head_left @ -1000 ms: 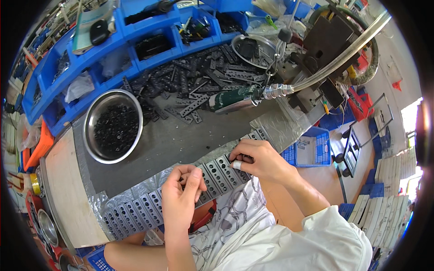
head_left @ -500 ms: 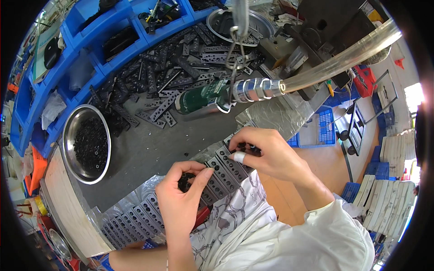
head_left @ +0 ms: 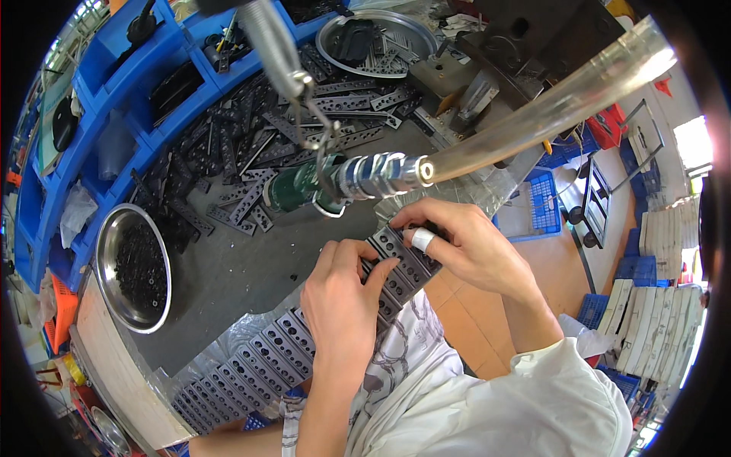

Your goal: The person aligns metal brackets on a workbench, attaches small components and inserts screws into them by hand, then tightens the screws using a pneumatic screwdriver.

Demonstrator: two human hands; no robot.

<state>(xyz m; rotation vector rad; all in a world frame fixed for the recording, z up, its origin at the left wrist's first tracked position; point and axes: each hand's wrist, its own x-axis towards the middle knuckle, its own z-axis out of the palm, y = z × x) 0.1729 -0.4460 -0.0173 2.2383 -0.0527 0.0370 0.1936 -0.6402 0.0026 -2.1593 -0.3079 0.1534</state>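
Dark metal bars with holes (head_left: pixel 276 356) lie side by side in a long row along the table's near edge. Over the right part of this row my left hand (head_left: pixel 343 297) is closed, thumb and fingertips bent together at the bars; whatever it holds is hidden. At the row's right end, my right hand (head_left: pixel 476 247) curls its fingers around small black parts (head_left: pixel 432 228), only partly visible, its fingertips on the end bar. A light wrap circles one of its fingers. Beyond the hands hangs a green air tool (head_left: pixel 293 188) with a clear hose (head_left: pixel 556 107).
A steel bowl of small black parts (head_left: pixel 169 266) stands at left. Loose bars (head_left: pixel 247 145) are heaped at the back before blue bins (head_left: pixel 171 99). Another steel bowl (head_left: pixel 324 49) sits behind them. At right are a blue crate (head_left: pixel 544 202) and a trolley (head_left: pixel 596 198).
My left hand has shifted right along the row and turned its palm down, hiding the black parts seen in it before. My right hand has moved slightly right. The view has shifted.
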